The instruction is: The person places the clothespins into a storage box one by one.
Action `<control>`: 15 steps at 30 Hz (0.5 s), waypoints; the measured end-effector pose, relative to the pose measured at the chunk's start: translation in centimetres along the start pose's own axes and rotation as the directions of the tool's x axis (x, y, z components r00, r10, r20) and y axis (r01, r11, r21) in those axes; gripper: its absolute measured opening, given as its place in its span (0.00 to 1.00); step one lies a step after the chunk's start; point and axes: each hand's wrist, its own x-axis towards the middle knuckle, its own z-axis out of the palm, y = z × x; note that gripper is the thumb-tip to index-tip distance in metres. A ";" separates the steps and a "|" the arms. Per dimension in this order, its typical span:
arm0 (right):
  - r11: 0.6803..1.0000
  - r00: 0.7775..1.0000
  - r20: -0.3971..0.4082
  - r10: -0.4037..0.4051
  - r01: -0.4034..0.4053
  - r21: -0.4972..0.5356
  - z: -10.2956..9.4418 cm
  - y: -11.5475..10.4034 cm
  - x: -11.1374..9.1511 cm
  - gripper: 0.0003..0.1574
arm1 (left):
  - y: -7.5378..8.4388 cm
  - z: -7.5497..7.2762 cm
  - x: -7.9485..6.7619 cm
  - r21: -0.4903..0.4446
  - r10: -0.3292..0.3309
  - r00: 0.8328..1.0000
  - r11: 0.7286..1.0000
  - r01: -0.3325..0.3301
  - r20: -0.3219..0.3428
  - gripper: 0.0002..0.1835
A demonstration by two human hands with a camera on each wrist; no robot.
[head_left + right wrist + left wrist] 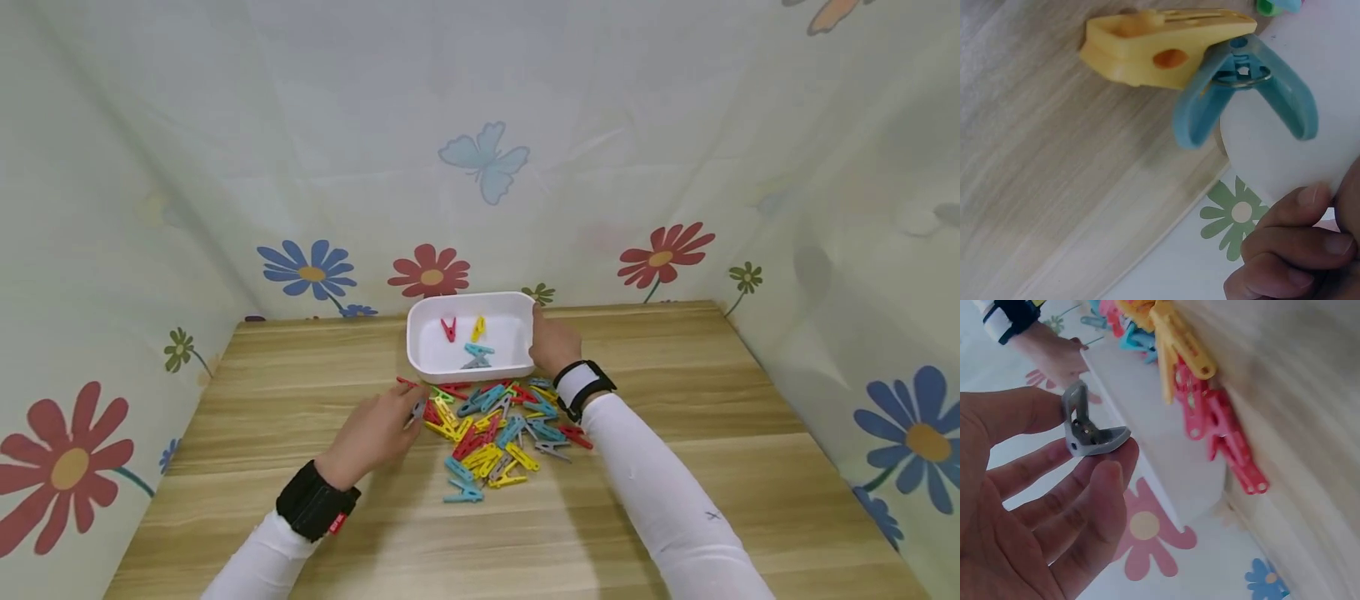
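Note:
A grey clothespin (1099,449) is pinched between the thumb and fingers of my left hand (375,433), its two handle ends spread apart in the left wrist view. This hand is at the left side of a heap of mixed clothespins (483,457), just in front of the white plastic box (471,377). My right hand (553,342) grips the box's right end, fingers curled at the rim in the right wrist view. Inside the box lie a red clothespin (448,330), a yellow clothespin (478,328), a blue clothespin (480,349) and a grey one.
Red, yellow, blue, green and grey clothespins spread over the wooden table (660,433) in front of the box. A blue clothespin (463,494) lies at the heap's near edge. Behind the box, a flower-printed curtain (360,192) borders the table's far edge.

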 end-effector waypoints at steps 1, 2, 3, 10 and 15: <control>1.000 1.000 -0.005 0.005 -0.005 -0.003 0.0 0.0 0.0 0.48 | 0.1 -0.2 0.6 0.002 0.011 1.000 1.000 -0.011 -0.025 0.18; 1.000 1.000 -0.012 0.007 -0.007 -0.005 -0.1 0.1 -0.1 0.48 | 0.2 -0.5 1.2 0.004 0.020 0.999 1.000 -0.020 -0.048 0.19; 1.000 1.000 -0.020 0.009 -0.009 -0.008 -0.1 0.1 -0.1 0.49 | 0.3 -0.9 1.8 0.004 0.031 0.997 1.000 -0.031 -0.070 0.19; 1.000 0.999 -0.046 0.010 -0.011 -0.015 0.6 0.2 -0.1 0.50 | 0.7 -2.3 5.7 -0.017 -0.005 0.992 1.000 0.002 -0.129 0.22; 1.000 0.999 -0.041 0.013 -0.014 -0.022 0.4 0.0 -0.1 0.49 | 0.6 -2.1 8.0 -0.051 -0.020 0.987 0.999 0.012 -0.158 0.22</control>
